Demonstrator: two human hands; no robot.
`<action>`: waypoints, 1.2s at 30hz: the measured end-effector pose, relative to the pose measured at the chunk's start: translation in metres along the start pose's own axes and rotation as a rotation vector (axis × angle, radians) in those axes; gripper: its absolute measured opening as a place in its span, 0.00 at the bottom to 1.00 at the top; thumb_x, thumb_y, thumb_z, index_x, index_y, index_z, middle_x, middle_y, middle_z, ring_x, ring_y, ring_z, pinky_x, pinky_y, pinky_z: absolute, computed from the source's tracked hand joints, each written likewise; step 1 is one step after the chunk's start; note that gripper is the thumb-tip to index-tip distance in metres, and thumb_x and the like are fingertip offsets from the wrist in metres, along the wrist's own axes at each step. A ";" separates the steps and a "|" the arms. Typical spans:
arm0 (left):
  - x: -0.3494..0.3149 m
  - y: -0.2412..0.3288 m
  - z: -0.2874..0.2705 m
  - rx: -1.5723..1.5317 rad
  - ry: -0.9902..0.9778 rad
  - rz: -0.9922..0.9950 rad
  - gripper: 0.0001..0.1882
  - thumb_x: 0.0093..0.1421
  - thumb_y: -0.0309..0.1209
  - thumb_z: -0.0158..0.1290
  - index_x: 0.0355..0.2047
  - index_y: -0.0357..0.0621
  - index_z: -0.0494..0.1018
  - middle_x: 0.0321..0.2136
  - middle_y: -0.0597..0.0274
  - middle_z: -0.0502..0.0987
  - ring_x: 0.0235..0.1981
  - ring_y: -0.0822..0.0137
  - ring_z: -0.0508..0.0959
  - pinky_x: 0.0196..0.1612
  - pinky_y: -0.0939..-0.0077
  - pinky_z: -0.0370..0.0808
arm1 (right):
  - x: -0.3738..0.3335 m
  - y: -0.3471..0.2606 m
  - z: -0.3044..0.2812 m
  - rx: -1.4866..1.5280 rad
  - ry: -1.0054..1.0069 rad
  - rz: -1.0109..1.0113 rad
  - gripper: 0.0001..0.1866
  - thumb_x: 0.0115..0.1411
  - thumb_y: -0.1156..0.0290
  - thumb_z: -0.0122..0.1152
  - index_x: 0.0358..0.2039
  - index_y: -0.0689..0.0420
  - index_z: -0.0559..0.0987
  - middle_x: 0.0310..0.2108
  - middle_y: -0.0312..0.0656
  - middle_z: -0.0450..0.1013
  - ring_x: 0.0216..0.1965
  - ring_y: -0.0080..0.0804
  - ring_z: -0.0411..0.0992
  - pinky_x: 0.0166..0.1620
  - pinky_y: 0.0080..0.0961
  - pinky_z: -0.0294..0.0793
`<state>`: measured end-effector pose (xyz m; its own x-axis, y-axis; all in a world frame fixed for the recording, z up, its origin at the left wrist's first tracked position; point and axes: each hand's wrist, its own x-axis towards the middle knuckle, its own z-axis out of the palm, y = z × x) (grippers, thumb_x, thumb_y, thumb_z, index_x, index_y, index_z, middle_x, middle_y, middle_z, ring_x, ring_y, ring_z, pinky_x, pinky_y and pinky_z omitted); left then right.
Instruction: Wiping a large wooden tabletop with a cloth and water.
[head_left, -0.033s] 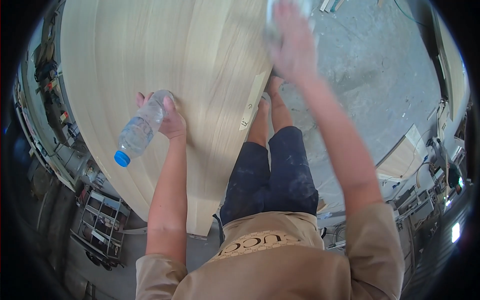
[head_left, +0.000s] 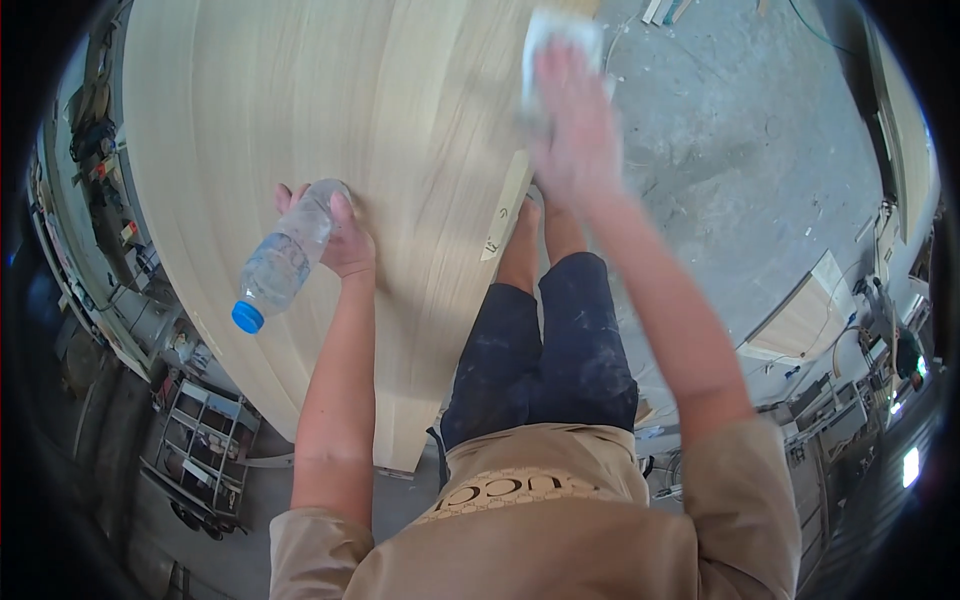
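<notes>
Workshop: pale panel [head_left: 300, 120] fills upper left; right hand [head_left: 575, 120] presses cloth [head_left: 560, 35], wiping; left hand [head_left: 340, 235] grips bottle [head_left: 285, 262]. Next, more even strokes.

We see a pale beige wood-grain panel [head_left: 300, 120], a clear plastic bottle [head_left: 285, 255] with blue cap [head_left: 247, 317], a white cloth [head_left: 560, 40], dark navy shorts [head_left: 545, 350] with pale smudges, a tan shirt [head_left: 520, 530], grey concrete floor [head_left: 740, 150].
</notes>
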<state>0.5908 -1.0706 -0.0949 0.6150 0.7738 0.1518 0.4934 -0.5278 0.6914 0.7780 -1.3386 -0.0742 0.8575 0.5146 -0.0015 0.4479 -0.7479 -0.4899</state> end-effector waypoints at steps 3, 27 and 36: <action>0.000 -0.006 -0.006 -0.045 0.005 0.023 0.36 0.62 0.55 0.60 0.55 0.34 0.70 0.68 0.36 0.62 0.71 0.41 0.59 0.71 0.47 0.54 | -0.044 -0.033 0.001 0.039 -0.179 0.025 0.49 0.54 0.64 0.69 0.75 0.50 0.59 0.77 0.44 0.53 0.76 0.42 0.53 0.74 0.49 0.55; 0.000 -0.003 0.009 -0.060 -0.030 0.038 0.39 0.62 0.55 0.61 0.58 0.33 0.68 0.69 0.39 0.61 0.72 0.41 0.57 0.73 0.47 0.52 | 0.107 0.040 -0.027 -0.033 -0.110 0.193 0.38 0.64 0.62 0.60 0.70 0.66 0.62 0.71 0.61 0.59 0.73 0.57 0.56 0.73 0.46 0.57; -0.003 0.002 -0.008 0.032 0.027 0.093 0.34 0.63 0.52 0.59 0.56 0.33 0.70 0.69 0.34 0.61 0.70 0.38 0.60 0.71 0.45 0.55 | -0.008 -0.025 0.002 -0.139 -0.124 0.054 0.46 0.59 0.60 0.64 0.73 0.65 0.58 0.76 0.57 0.52 0.78 0.52 0.48 0.77 0.49 0.45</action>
<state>0.5852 -1.0708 -0.0879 0.6425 0.7297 0.2340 0.4545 -0.6088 0.6502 0.7599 -1.3232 -0.0638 0.8472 0.5136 -0.1359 0.4402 -0.8219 -0.3615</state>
